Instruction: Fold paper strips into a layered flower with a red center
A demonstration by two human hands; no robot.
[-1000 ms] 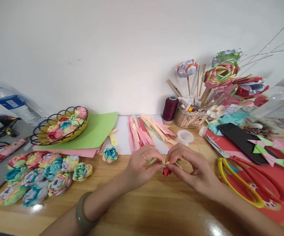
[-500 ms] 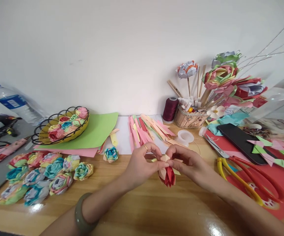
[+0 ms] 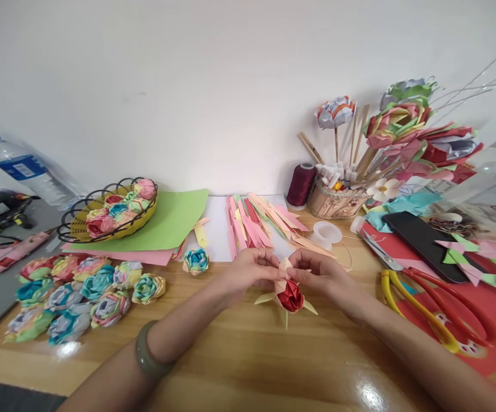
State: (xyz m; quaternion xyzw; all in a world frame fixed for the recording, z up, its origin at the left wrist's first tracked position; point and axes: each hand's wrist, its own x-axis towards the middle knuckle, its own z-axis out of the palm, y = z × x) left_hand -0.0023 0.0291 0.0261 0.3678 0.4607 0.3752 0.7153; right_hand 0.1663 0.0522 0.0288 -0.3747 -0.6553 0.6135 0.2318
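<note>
Between my two hands is a paper flower [image 3: 290,296] with a red centre, peach petals and pale yellow-green pointed strips spreading out at its sides and bottom. My left hand [image 3: 248,277] pinches its upper left edge between thumb and fingers. On the other side, my right hand [image 3: 322,276] has its thumb and fingers closed on a peach petal at the upper right. The flower's centre faces up toward the camera, and its underside is hidden.
Finished paper flowers [image 3: 97,281] lie at the left, below a yellow basket [image 3: 138,226]. Paper strips [image 3: 252,226] lie behind my hands. Large scissors [image 3: 440,309], a black phone [image 3: 428,246] and a stick holder [image 3: 337,203] stand or lie at the right.
The flower has tilted so its red centre shows more, and its pale strips now spread outward below. Both hands still hold it. The camera view has shifted slightly.
</note>
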